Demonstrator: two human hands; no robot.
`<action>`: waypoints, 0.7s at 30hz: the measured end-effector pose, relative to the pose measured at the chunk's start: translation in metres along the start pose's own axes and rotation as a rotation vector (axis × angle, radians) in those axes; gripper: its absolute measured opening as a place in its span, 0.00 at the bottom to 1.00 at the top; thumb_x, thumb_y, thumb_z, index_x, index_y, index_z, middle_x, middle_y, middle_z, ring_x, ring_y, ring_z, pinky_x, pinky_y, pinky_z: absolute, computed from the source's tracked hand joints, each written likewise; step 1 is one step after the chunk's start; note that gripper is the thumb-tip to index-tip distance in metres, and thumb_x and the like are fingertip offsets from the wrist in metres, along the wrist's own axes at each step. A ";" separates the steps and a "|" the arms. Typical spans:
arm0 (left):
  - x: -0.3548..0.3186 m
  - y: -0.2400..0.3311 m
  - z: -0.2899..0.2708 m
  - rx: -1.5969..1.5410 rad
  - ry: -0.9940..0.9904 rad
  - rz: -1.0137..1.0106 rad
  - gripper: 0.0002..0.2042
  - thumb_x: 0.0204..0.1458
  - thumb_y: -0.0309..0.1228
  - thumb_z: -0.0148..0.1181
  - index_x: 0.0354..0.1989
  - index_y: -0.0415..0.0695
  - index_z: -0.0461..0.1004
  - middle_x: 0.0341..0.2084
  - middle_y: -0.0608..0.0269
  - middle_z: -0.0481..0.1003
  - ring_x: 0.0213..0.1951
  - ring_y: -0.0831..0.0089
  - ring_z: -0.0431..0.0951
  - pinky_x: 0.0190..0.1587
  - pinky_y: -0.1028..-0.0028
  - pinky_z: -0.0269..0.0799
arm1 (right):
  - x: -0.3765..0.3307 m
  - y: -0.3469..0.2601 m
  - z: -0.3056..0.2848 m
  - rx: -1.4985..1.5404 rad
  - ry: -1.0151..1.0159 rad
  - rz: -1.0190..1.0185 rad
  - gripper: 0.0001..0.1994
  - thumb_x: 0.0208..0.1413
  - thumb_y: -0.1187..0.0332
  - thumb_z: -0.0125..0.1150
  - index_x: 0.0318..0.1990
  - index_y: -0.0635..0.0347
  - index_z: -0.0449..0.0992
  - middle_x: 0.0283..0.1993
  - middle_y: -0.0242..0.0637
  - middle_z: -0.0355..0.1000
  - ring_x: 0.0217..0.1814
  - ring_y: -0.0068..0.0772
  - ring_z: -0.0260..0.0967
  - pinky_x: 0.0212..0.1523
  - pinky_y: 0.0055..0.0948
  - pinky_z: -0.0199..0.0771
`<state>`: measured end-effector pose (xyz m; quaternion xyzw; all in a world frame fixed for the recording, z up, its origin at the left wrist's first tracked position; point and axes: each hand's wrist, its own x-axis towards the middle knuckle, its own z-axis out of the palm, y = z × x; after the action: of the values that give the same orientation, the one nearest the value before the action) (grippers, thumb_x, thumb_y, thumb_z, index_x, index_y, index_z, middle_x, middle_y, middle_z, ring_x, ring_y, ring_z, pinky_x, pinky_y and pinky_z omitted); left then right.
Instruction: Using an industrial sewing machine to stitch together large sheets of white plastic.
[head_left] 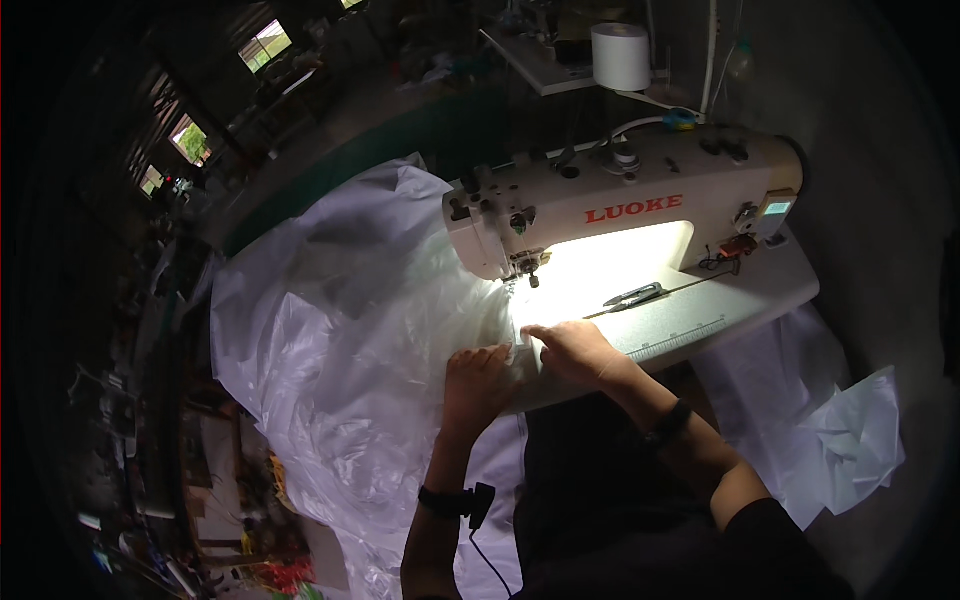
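Observation:
A large, crumpled sheet of thin white translucent material point(330, 330) spreads left of the white sewing machine point(640, 185), and its edge runs up to the lit needle area. My left hand point(478, 385) is closed on the near edge of this sheet, fingers bent over it. Just to the right, my right hand point(575, 350) rests at the front of the machine bed. Its index finger reaches forward to the sheet's edge below the presser foot point(532, 278), and the other fingers are curled. The right thumb is mostly hidden.
Thread snips point(635, 297) lie on the machine bed under the arm. A white thread cone point(620, 57) stands behind the machine. More white sheet point(850, 440) hangs at the right. A cable runs from the band on my left wrist. Dim clutter fills the far left.

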<state>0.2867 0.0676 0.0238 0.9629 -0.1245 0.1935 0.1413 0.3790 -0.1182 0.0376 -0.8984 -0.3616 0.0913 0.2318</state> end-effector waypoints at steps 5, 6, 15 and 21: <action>0.010 -0.007 0.008 0.039 0.048 0.119 0.07 0.44 0.33 0.61 0.32 0.49 0.77 0.32 0.69 0.77 0.37 0.66 0.75 0.48 0.61 0.65 | 0.000 0.014 0.023 -0.014 0.263 -0.077 0.14 0.55 0.68 0.50 0.48 0.47 0.77 0.34 0.40 0.77 0.38 0.41 0.77 0.37 0.38 0.75; 0.015 -0.006 0.008 0.034 0.087 0.229 0.05 0.45 0.33 0.61 0.29 0.49 0.77 0.31 0.70 0.76 0.36 0.67 0.75 0.46 0.61 0.65 | 0.000 0.016 0.027 -0.014 0.264 -0.076 0.14 0.55 0.68 0.50 0.48 0.47 0.77 0.34 0.40 0.77 0.38 0.41 0.77 0.37 0.38 0.75; 0.055 -0.018 0.027 -0.273 -0.037 -0.243 0.07 0.47 0.33 0.64 0.29 0.44 0.74 0.30 0.60 0.75 0.31 0.60 0.76 0.38 0.64 0.70 | -0.002 0.026 0.028 -0.018 0.174 -0.181 0.10 0.57 0.64 0.53 0.46 0.47 0.74 0.38 0.38 0.75 0.38 0.41 0.76 0.36 0.39 0.75; 0.052 -0.024 0.044 -0.337 0.047 -0.334 0.11 0.39 0.33 0.69 0.26 0.42 0.75 0.27 0.59 0.73 0.29 0.60 0.76 0.35 0.63 0.71 | -0.007 0.019 0.015 -0.028 0.212 -0.134 0.14 0.58 0.60 0.57 0.50 0.48 0.67 0.37 0.37 0.74 0.35 0.41 0.76 0.32 0.36 0.74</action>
<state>0.3554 0.0662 0.0007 0.9282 0.0091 0.1663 0.3328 0.3805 -0.1298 0.0152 -0.8801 -0.3953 -0.0250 0.2616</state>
